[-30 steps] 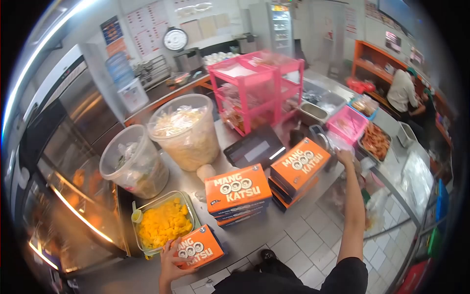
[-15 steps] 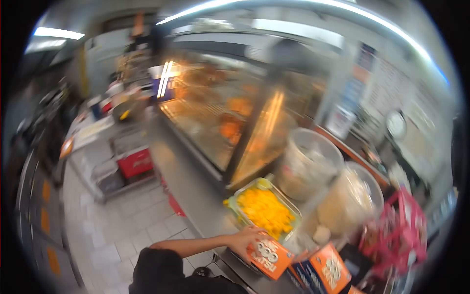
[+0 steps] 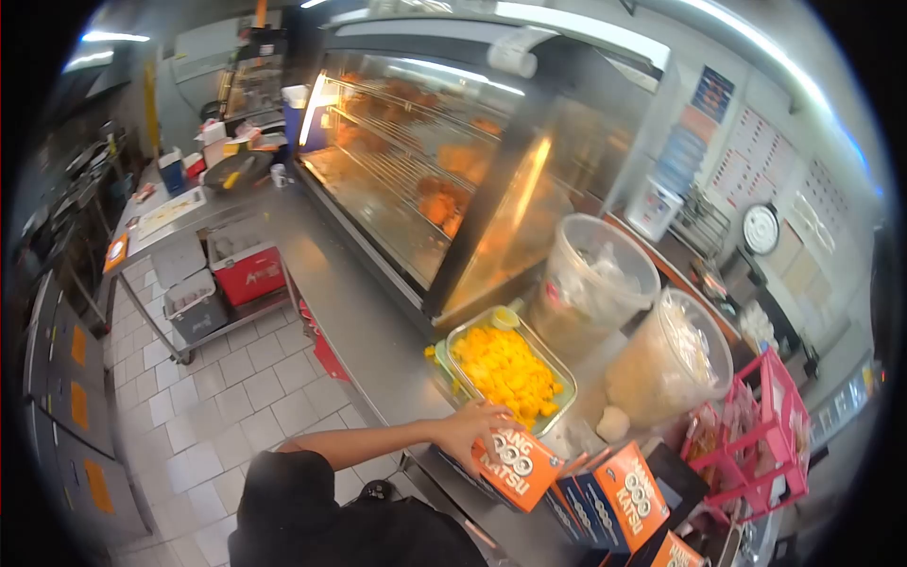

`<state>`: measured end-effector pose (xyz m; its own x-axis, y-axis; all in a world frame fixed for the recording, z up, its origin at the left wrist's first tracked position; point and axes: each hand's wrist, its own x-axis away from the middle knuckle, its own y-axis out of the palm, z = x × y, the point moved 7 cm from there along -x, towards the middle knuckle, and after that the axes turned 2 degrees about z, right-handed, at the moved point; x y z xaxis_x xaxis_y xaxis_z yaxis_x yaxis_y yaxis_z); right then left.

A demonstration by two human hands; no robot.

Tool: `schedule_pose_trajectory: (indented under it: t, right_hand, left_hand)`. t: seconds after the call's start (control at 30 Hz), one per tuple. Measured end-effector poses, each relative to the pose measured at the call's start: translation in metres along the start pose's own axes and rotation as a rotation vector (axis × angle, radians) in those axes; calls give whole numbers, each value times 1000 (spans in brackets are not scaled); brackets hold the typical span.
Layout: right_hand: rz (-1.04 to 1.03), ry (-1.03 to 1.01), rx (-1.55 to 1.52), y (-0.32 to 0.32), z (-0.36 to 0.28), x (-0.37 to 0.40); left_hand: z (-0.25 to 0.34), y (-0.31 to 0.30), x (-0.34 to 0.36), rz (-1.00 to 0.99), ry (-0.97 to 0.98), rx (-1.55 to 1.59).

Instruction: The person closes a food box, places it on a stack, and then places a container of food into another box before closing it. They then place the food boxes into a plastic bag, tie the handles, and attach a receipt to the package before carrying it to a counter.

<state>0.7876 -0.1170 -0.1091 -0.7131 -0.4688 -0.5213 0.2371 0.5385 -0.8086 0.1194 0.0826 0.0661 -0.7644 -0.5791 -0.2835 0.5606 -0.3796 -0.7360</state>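
My left hand reaches in from the lower left and grips the top corner of an orange and dark blue box lettered "KATSU". Just beyond it, a metal tray holds yellow chopped pieces, with a small round yellow-green item at its far corner. Right of the held box stand more boxes of the same print. My right hand is out of view.
A glass heated display with browned food stands behind the steel counter. Two clear tubs and a pink basket are at the right. A red crate sits on a low shelf at the left.
The camera view has shifted slightly and become sharper. My left hand stays on the same box, its fingers lying a little farther over the top edge.
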Motion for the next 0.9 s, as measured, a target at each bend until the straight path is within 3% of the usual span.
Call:
schedule_pose_trajectory:
  t: [0.23,0.27,0.3,0.33,0.37,0.4,0.47,0.5,0.53,0.57,0.6,0.67,0.77,0.9]
  right_hand:
    - [296,258,-81,-140,74,66]
    - [343,282,-83,-166,71,67]
    - [403,363,-147,-227,-19,87]
    - [559,320,-312,-232,-24,100]
    - [464,456,-561,-264,-96,117]
    - [485,387,-762,-281,-156,136]
    - [151,407,-1079,-275,-253,178]
    - [22,153,-1180,-278,-321,198]
    - [-303,200,-1543,-249,-368,227]
    - [-707,170,-1489,-232,-418,254]
    - [-922,164,-1411,-215,-448,275]
    - [-968,284,-1486,-191,-464,298]
    - [-876,211,-1467,-190,-477,292]
    - [-771,295,-1365,-189,-487,287]
  left_hand:
    - [0,4,-1,-61,26,-14]
    - [-3,3,0,-30,11,-37]
    - [-5,1,-2,0,-10,-62]
    - [-5,4,-4,-40,-7,-28]
    - [-5,1,-4,-21,-28,-30]
    - [-5,-1,-1,-3,-51,-42]
    - [-1,-1,-2,-34,-63,-20]
    - [1,-3,-4,-15,-68,-14]
    - [2,-4,-4,0,-63,-32]
    - [3,-2,-4,-23,-55,-24]
    - [3,-3,-4,-3,-55,-37]
    - [1,-4,-5,11,-39,-48]
    - [-1,-2,-4,58,-9,-63]
    - [1,-10,-3,58,-18,-51]
